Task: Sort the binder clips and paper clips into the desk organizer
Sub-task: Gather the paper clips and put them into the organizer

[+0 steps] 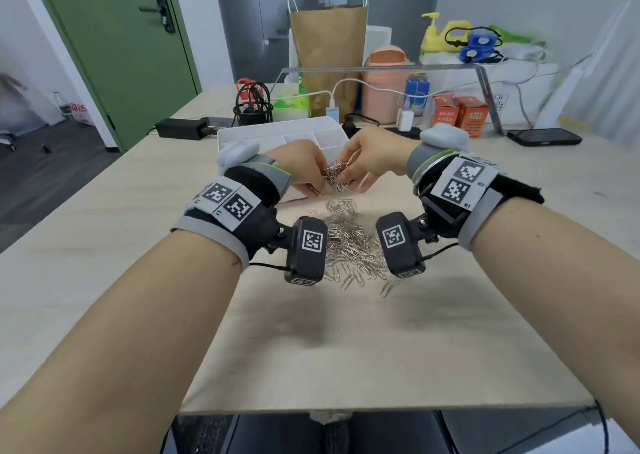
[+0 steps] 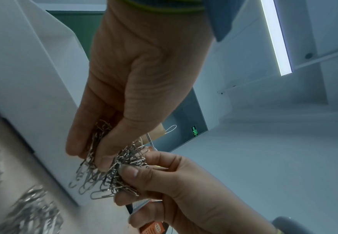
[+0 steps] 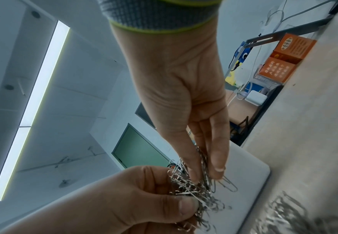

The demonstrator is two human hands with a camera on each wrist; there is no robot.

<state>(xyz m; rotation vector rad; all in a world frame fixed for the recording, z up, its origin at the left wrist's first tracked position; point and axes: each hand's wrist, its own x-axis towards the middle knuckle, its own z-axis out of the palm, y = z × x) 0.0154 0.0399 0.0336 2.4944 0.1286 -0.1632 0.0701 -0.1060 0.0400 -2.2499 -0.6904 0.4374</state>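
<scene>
A tangled bunch of silver paper clips [image 1: 334, 176] hangs between both hands just above the table, at the near edge of the white desk organizer [image 1: 277, 135]. My left hand [image 1: 320, 183] pinches the bunch from the left with thumb and fingers [image 2: 102, 161]. My right hand [image 1: 346, 176] pinches the same bunch [image 3: 192, 188] from the right, fingers [image 3: 218, 167] pointing down. A loose pile of paper clips [image 1: 349, 242] lies on the table below, between the wrist cameras. I see no binder clips.
Behind the organizer stand a black mesh pen cup [image 1: 252, 109], a brown paper bag [image 1: 329, 48], a pink bin [image 1: 384, 86], orange boxes [image 1: 457, 112] and a charger with cables. A phone [image 1: 543, 136] lies at the right. The table's front edge [image 1: 346, 408] is close to me.
</scene>
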